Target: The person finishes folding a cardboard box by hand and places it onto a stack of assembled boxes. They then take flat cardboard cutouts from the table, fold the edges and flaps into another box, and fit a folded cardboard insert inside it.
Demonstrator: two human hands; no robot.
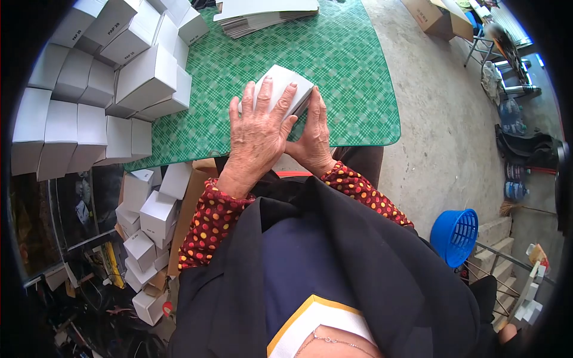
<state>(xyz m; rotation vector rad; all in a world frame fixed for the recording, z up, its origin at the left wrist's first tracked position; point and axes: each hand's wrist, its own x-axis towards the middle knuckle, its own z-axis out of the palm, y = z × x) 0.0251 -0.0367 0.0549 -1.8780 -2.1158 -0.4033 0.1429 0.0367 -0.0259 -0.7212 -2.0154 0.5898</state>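
two bare hands are set on one white box [285,73], which is placed on the green checked tabletop [358,89], near the edge closest to the body. the top of the box is covered in part by the left hand [256,128], its fingers spread and laid flat, with nothing gripped between them. the right hand [311,131] is held open along the right side of the box, its fingers straight and close together; how firmly the box is pressed cannot be told. its near end is hidden by the hands, so although it is judged to be mostly formed, full closure cannot be confirmed. to the left, many white boxes [146,74] are stacked in rows, apparently finished, as their faces are closed. below table level, lower boxes [158,218] are heaped beside a brown carton [190,203]. at the far side of the table, a stack of flat card [265,24] is seen, probably unworked and left to be done. to the right, a blue basket [439,235] is positioned near steps [494,235].
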